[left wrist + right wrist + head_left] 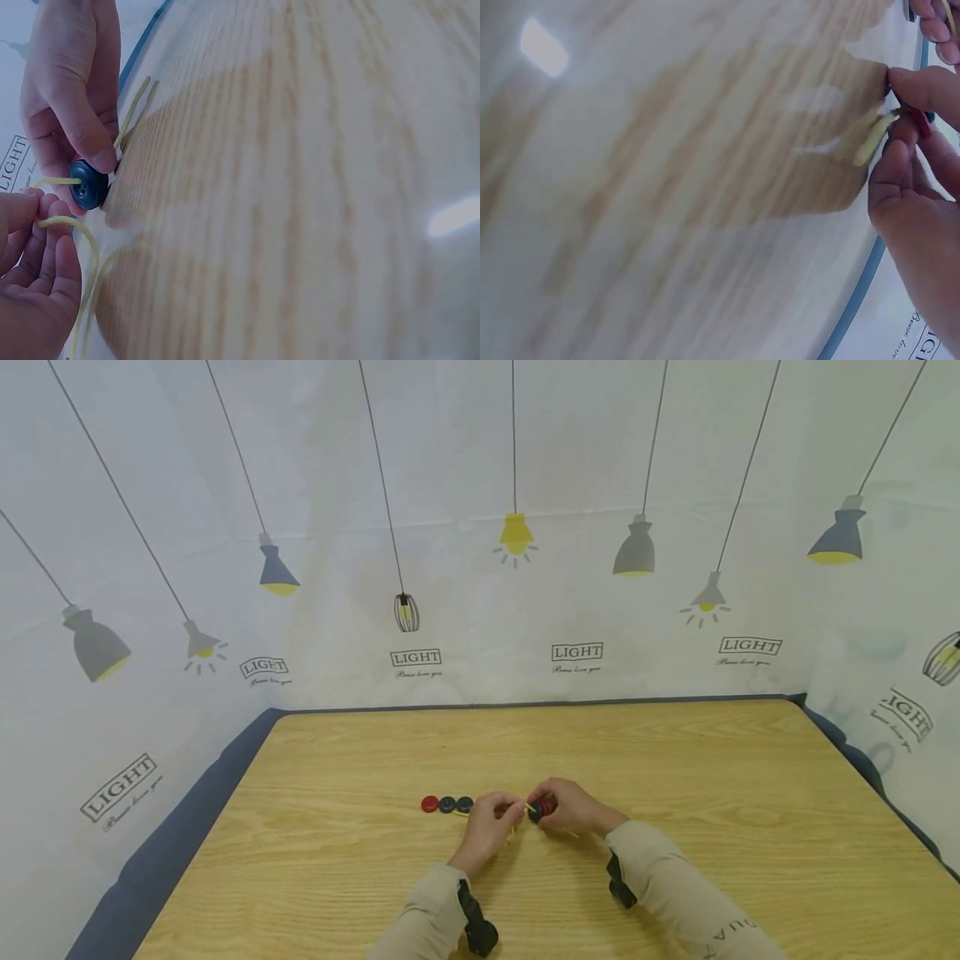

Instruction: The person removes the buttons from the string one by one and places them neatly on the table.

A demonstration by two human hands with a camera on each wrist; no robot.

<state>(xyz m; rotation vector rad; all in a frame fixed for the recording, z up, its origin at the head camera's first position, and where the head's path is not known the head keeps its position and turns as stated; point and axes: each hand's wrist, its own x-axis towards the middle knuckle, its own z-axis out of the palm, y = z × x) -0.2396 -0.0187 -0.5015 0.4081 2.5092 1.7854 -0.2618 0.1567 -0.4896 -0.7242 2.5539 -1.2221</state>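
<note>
Between its thumb and fingers, my left hand [487, 828] pinches a yellow string [91, 244] whose loose end hangs below. The string runs through a hole of a dark blue button [88, 184], seen tilted on edge in the left wrist view. My right hand [576, 807] grips that button at its rim, together with a red button [921, 122] behind it. A short tail of string [874, 141] sticks out past the right fingers. Both hands are close together, low over the wooden table [360, 877]. The right fingers partly hide the held buttons.
Left of my left hand lie a red button [429, 804] and two dark blue buttons [447, 805] in a row. A white cloth backdrop [472, 560] printed with lamps stands behind the table. Black wrist devices [477, 923] are strapped over both sleeves.
</note>
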